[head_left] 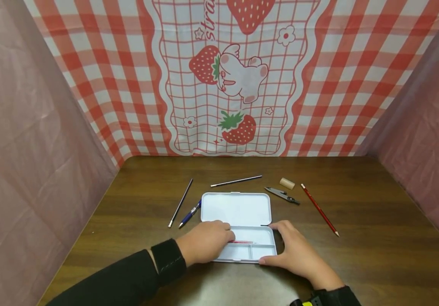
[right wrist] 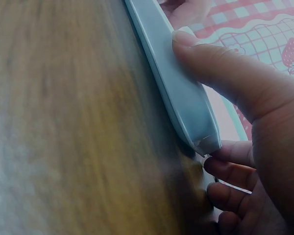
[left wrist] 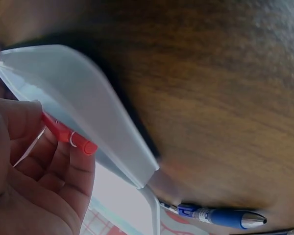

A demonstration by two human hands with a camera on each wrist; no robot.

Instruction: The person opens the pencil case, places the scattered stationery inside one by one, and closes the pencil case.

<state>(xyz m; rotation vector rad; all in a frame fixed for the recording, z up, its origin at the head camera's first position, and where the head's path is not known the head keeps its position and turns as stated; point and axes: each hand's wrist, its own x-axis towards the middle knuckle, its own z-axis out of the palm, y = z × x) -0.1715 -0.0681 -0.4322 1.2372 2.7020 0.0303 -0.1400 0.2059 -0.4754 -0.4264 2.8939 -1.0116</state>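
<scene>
A white pencil case (head_left: pixel 236 208) lies on the table with its lid flipped back. My left hand (head_left: pixel 206 241) reaches over the left side of its lower tray (head_left: pixel 229 254). Between thumb and fingers it pinches a red pen (left wrist: pixel 81 142), and the pen's thin front part shows over the tray in the head view. My right hand (head_left: pixel 295 251) grips the case's right end, with its thumb (right wrist: pixel 210 56) on the near side wall and the fingertips at the far corner. Thin dividers split the tray into compartments.
Left of the case lie a blue pen (head_left: pixel 190 213) and a dark pencil (head_left: pixel 180 203). Behind it is another dark pencil (head_left: pixel 236 181). A drawing compass (head_left: pixel 282 195), a beige eraser-like block (head_left: pixel 287 183) and a red pencil (head_left: pixel 319 209) lie to the right. Cloth hangs behind the table (head_left: pixel 376 255).
</scene>
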